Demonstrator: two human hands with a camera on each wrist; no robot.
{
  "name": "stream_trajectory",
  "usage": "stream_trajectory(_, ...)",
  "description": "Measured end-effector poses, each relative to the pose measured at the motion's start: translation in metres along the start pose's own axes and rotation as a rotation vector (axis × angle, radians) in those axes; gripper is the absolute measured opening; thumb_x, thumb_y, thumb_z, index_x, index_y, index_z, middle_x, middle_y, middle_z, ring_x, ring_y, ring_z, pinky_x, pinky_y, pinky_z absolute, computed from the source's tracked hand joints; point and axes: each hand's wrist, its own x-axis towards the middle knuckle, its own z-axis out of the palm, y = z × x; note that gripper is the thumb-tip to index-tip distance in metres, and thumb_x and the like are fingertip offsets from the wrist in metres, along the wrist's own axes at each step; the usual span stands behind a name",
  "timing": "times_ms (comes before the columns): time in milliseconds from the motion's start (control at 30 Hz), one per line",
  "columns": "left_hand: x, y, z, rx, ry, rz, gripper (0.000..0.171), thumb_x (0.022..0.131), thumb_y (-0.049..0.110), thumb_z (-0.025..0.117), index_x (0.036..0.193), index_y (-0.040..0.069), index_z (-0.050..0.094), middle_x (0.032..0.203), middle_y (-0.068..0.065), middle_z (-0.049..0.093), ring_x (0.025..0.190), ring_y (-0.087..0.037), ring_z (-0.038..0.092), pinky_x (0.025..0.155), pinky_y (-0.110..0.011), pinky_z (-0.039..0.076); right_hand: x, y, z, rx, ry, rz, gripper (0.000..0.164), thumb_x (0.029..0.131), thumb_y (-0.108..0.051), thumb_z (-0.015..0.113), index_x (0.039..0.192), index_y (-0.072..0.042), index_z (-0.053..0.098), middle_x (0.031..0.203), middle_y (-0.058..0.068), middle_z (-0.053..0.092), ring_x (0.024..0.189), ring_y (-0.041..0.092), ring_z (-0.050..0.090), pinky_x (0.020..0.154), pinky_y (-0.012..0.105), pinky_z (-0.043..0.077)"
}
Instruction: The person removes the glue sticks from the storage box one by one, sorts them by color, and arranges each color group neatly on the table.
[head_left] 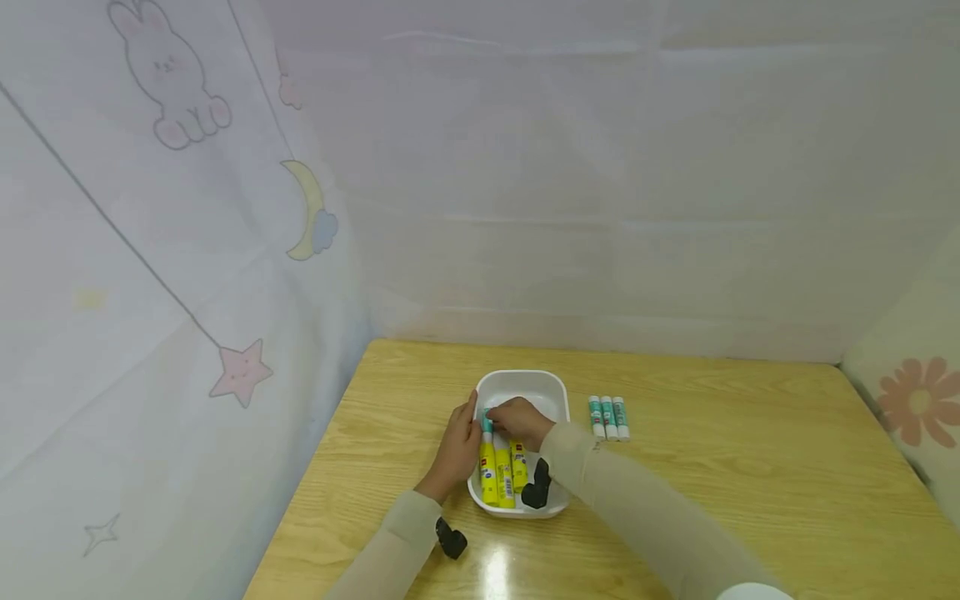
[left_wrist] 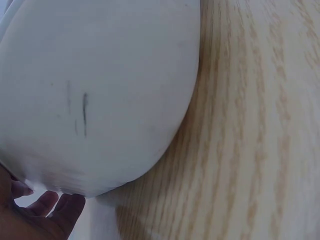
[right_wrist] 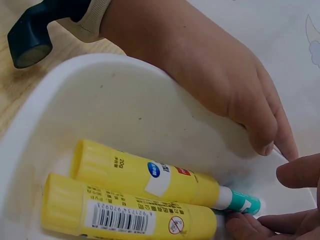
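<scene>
A white tray point(head_left: 525, 379) holds several yellow glue sticks point(head_left: 488, 475) and a small teal-and-white glue stick point(right_wrist: 245, 202), which lies end to end with one of the yellow ones. My left hand point(head_left: 456, 450) grips the tray's left wall, with its thumb point(right_wrist: 262, 140) over the rim and the other fingers outside. Inside the tray, my right hand point(head_left: 522, 421) is at the teal stick; fingertips point(right_wrist: 242, 225) rest along its side while another digit stays apart above its end. The lower part of the third yellow stick point(head_left: 519, 475) is beside the right wrist's black camera.
Three more teal-and-white glue sticks point(head_left: 607, 418) lie side by side on the wooden table point(head_left: 712, 467), right of the tray. Behind and at the sides hangs printed pale cloth point(head_left: 600, 250).
</scene>
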Motion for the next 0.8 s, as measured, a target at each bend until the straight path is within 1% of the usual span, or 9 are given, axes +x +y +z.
stream_trajectory(67, 0.000, 0.000, 0.000, -0.002, 0.004, 0.002, 0.053, 0.107, 0.016, 0.034, 0.157, 0.017, 0.016, 0.147, -0.018, 0.035, 0.135, -0.031, 0.038, 0.111, -0.050, 0.032, 0.001, 0.001, 0.002, 0.028, 0.019, 0.014, 0.034, 0.095, -0.019, 0.058, 0.118, 0.007, 0.062, 0.110, 0.017, 0.060, 0.101, 0.029, 0.055, 0.095, 0.041, 0.046)
stream_trajectory(167, 0.000, 0.001, 0.001, 0.000, 0.006, 0.002, 0.053, 0.107, 0.016, 0.034, 0.157, 0.017, 0.016, 0.148, -0.018, 0.035, 0.135, -0.031, 0.037, 0.111, -0.050, 0.031, 0.004, 0.004, 0.005, 0.074, 0.038, 0.031, 0.032, 0.095, -0.017, 0.059, 0.118, 0.006, 0.063, 0.111, 0.016, 0.061, 0.103, 0.028, 0.057, 0.097, 0.040, 0.046)
stream_trajectory(333, 0.000, 0.002, 0.000, -0.008, 0.010, 0.002, 0.053, 0.107, 0.015, 0.034, 0.157, 0.013, 0.017, 0.148, -0.019, 0.034, 0.135, -0.032, 0.037, 0.111, -0.051, 0.031, 0.009, 0.007, 0.005, 0.137, 0.031, 0.021, 0.033, 0.094, -0.011, 0.059, 0.121, 0.008, 0.060, 0.115, 0.016, 0.062, 0.106, 0.028, 0.059, 0.099, 0.041, 0.047)
stream_trajectory(433, 0.000, 0.002, 0.000, -0.009, 0.007, 0.004, 0.053, 0.107, 0.014, 0.034, 0.157, 0.011, 0.017, 0.148, -0.019, 0.034, 0.135, -0.033, 0.037, 0.111, -0.052, 0.031, 0.010, 0.008, 0.003, 0.130, 0.036, 0.009, 0.033, 0.093, -0.009, 0.060, 0.120, 0.009, 0.060, 0.113, 0.018, 0.063, 0.103, 0.029, 0.061, 0.097, 0.041, 0.049)
stream_trajectory(567, 0.001, 0.001, 0.000, -0.008, 0.000, -0.010, 0.053, 0.107, 0.016, 0.034, 0.157, 0.014, 0.016, 0.149, -0.018, 0.033, 0.135, -0.032, 0.037, 0.111, -0.051, 0.031, 0.012, 0.010, 0.001, 0.120, 0.030, 0.015, 0.030, 0.093, -0.007, 0.060, 0.117, 0.010, 0.063, 0.108, 0.018, 0.066, 0.101, 0.029, 0.064, 0.093, 0.039, 0.052)
stream_trajectory(700, 0.002, 0.001, 0.000, -0.012, 0.001, -0.014, 0.054, 0.107, 0.016, 0.035, 0.157, 0.015, 0.016, 0.148, -0.018, 0.034, 0.135, -0.032, 0.037, 0.112, -0.050, 0.031, 0.017, 0.015, 0.000, 0.117, 0.014, 0.020, 0.028, 0.093, -0.006, 0.062, 0.116, 0.009, 0.064, 0.101, 0.013, 0.069, 0.096, 0.025, 0.066, 0.087, 0.035, 0.055)
stream_trajectory(800, 0.002, 0.001, 0.001, -0.014, -0.003, -0.004, 0.054, 0.107, 0.015, 0.035, 0.157, 0.015, 0.016, 0.147, -0.020, 0.034, 0.135, -0.033, 0.037, 0.111, -0.050, 0.031, 0.017, 0.016, 0.001, 0.128, 0.016, 0.020, 0.029, 0.092, -0.005, 0.062, 0.117, 0.010, 0.063, 0.100, 0.013, 0.069, 0.093, 0.023, 0.066, 0.085, 0.035, 0.056)
